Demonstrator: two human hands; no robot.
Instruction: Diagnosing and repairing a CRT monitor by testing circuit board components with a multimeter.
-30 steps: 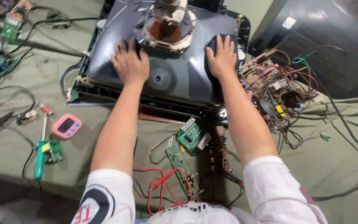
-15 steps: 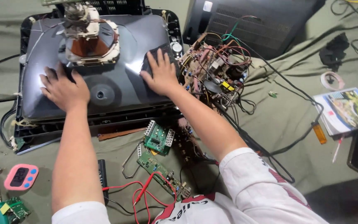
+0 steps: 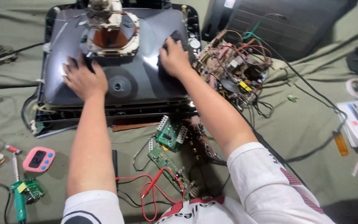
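The grey glass picture tube (image 3: 146,79), lying face down in its black plastic frame (image 3: 117,114) on the olive cloth (image 3: 303,137), sits at the far middle of the scene, its copper-wound neck coil (image 3: 110,31) pointing up. The left hand (image 3: 83,79) lies flat and spread on the tube's left slope, and the right hand (image 3: 174,58) presses open-palmed on its right slope, neither gripping anything. The glass is smooth and curved, so a palm could slide and knock the fragile neck. Just right of the right hand, the bare brown circuit board with tangled coloured wires (image 3: 235,66) stays tethered, so shifting the tube could strain those leads. Near the elbows, the small green boards (image 3: 170,135) and red probe leads (image 3: 154,193) could snag a forearm.
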